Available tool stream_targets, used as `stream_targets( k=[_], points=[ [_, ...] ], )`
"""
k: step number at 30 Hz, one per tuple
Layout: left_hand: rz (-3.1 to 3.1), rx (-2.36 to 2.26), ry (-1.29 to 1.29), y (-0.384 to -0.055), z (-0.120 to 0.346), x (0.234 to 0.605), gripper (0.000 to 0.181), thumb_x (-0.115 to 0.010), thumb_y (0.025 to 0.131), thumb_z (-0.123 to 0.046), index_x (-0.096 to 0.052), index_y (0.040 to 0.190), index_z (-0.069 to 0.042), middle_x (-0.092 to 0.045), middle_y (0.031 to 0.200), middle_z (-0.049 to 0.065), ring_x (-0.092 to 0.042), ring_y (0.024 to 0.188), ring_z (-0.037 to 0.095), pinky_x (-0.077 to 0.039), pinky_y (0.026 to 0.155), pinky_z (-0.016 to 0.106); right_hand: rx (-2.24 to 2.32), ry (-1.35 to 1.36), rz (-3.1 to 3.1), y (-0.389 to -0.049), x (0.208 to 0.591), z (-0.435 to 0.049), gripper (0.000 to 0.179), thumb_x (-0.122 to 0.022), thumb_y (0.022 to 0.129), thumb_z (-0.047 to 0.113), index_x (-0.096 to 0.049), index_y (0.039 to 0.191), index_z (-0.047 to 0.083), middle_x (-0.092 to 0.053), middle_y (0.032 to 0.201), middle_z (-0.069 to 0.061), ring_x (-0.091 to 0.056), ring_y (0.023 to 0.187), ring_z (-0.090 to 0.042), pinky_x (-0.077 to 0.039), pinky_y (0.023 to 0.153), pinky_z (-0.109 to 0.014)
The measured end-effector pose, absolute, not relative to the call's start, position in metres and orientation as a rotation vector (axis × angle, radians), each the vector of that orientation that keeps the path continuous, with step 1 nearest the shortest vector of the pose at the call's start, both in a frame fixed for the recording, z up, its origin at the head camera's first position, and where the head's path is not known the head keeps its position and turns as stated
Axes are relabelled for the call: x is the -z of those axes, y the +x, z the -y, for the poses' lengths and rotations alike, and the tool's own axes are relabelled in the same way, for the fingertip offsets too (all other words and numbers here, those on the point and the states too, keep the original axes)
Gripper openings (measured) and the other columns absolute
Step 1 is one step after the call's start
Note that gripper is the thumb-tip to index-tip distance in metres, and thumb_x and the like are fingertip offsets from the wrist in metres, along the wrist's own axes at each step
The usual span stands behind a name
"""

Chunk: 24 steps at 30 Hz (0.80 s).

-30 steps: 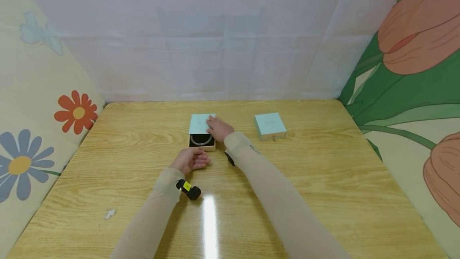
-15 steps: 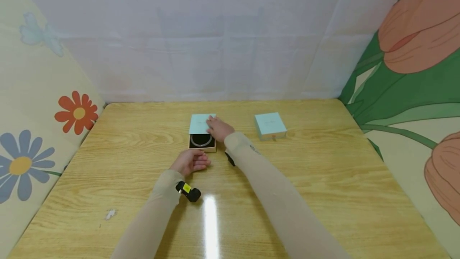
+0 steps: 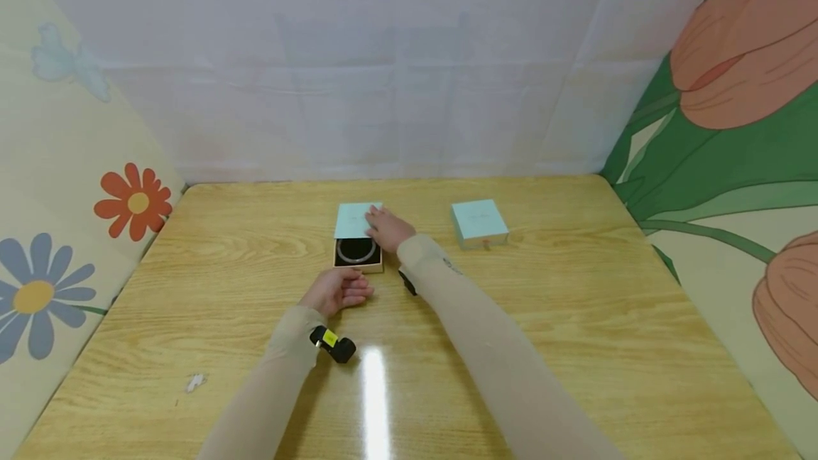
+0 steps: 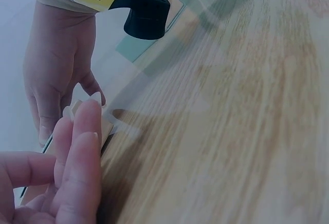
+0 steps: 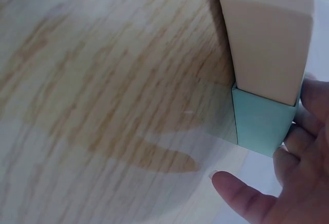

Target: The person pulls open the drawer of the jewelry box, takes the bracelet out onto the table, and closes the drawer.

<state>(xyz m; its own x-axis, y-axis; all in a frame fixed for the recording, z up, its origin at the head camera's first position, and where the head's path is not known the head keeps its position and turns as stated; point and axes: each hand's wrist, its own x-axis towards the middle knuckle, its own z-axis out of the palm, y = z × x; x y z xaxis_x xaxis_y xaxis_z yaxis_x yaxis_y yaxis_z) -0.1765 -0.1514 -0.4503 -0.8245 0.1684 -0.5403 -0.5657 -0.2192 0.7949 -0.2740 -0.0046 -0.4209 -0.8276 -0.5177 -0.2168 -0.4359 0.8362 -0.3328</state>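
Note:
A small drawer-style gift box lies at the table's middle: a mint sleeve [image 3: 353,220] with a tan drawer [image 5: 270,44] slid partly out. A clear or silvery bangle [image 3: 356,261] sits on the drawer's black lining. My left hand [image 3: 334,291] is at the drawer's front edge, thumb and forefinger pinching there while the other fingers stay loose; the exact grip point is hidden. The fingers of my right hand [image 3: 390,229] rest on the right part of the sleeve's top. In the right wrist view its thumb [image 5: 241,196] stands away from the box.
Another mint box [image 3: 479,222], closed, stands to the right with a small tab at its front. A whitish scrap or worn patch [image 3: 195,382] marks the wooden table [image 3: 607,318] at front left. White cloth [image 3: 396,91] hangs behind; flower-printed panels flank both sides.
The drawer has slid a little further out toward me, and more of the bangle shows. My left hand has shifted slightly nearer with it. My right hand stays on the sleeve.

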Motion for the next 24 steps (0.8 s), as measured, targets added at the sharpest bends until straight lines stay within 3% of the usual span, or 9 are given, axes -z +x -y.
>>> stream_targets(
  k=[10,24],
  points=[
    [-1.54,-2.105,-0.454,-0.1743,0.1523,0.4498,0.018,-0.039,0.101,-0.004,-0.054,0.093,0.002,-0.066,0.068,0.004,-0.069,0.065,0.014,-0.057,0.061,0.024,0.384,-0.699,-2.714,-0.2746,0.4208,0.0047,0.051,-0.037,0.107,0.029,-0.026,0.153,0.01,-0.013,0.161,-0.005,-0.007,0.148,-0.022,-0.012,0.118,-0.032],
    [-1.549,-2.092,-0.439,-0.171,0.1527,0.449,0.016,-0.039,0.1,-0.003,-0.052,0.101,0.007,-0.066,0.068,0.003,-0.069,0.065,0.014,-0.057,0.061,0.024,0.392,-0.706,-2.719,-0.2736,0.4199,0.0052,0.051,-0.037,0.107,0.028,-0.027,0.153,0.009,-0.014,0.161,-0.006,-0.009,0.148,-0.023,-0.014,0.118,-0.032]
  ],
)
